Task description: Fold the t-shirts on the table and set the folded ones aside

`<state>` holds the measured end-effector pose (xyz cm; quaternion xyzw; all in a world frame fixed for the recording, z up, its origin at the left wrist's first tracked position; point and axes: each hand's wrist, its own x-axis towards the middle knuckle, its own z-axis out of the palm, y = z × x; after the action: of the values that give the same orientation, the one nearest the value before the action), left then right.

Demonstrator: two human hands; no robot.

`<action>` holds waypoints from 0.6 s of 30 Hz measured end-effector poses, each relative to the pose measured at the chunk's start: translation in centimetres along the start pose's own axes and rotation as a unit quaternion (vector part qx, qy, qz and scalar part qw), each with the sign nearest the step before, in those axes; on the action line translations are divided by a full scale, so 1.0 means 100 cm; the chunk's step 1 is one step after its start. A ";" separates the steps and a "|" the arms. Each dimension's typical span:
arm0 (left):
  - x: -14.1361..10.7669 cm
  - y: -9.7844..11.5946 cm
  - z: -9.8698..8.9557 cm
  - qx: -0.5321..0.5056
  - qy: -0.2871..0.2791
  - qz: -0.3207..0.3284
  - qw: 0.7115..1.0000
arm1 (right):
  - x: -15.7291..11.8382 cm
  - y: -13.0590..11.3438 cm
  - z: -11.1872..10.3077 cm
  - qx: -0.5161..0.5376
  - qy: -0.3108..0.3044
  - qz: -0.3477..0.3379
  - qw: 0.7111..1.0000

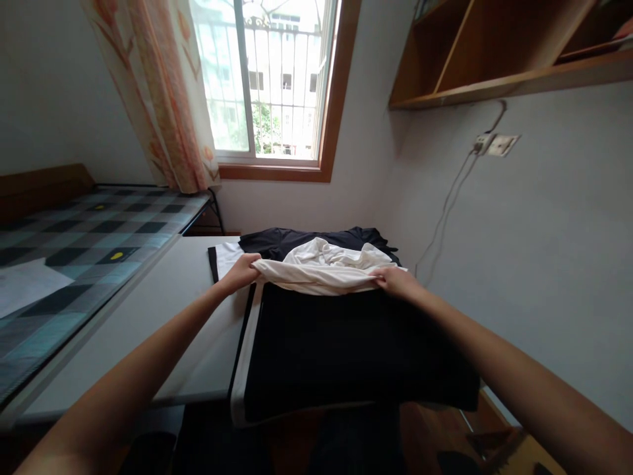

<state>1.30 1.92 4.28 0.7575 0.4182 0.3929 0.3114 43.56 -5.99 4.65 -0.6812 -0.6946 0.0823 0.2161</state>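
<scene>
My left hand (243,272) is closed on the left end of a bunched cream-white garment (321,276). At the other end my right hand (395,280) pinches the same cloth, so its near edge runs almost straight between them. Below it spreads black fabric (346,349) with a white band (247,356) down its left side, reaching over the table's front edge. Whether the white and black cloth are one piece, I cannot tell. Behind lies a dark garment (270,243), with a white, black-edged piece (225,256) by my left hand.
The cloth lies on a white table (192,330). To the left is a bed with a checked mattress (123,224) and a sheet of paper (30,284). A wall (544,231) stands close on the right, with a socket (497,144) and hanging cable below a wooden shelf (494,86).
</scene>
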 end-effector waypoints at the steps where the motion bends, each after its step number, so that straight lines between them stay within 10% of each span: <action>1: 0.003 0.005 -0.003 -0.009 0.025 -0.004 1.000 | 0.007 -0.005 -0.004 0.040 -0.007 0.023 0.999; 5: 0.017 0.029 -0.021 -0.032 0.017 -0.033 0.999 | 0.043 -0.031 -0.029 0.261 0.017 0.158 0.952; 10: 0.030 0.050 -0.035 0.100 -0.249 -0.046 0.962 | 0.066 -0.062 -0.054 0.158 0.186 0.024 0.970; 13: 0.036 0.055 -0.030 0.155 -0.146 -0.032 0.977 | 0.063 -0.074 -0.056 -0.072 0.219 -0.034 0.972; 18: 0.045 0.059 -0.018 -0.146 0.042 -0.052 0.987 | 0.056 -0.075 -0.057 -0.206 0.255 0.009 0.945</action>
<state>3.58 3.40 11.43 0.6642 0.4081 0.4641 0.4206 39.21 -2.00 13.87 -0.7152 -0.6121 -0.2373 0.2398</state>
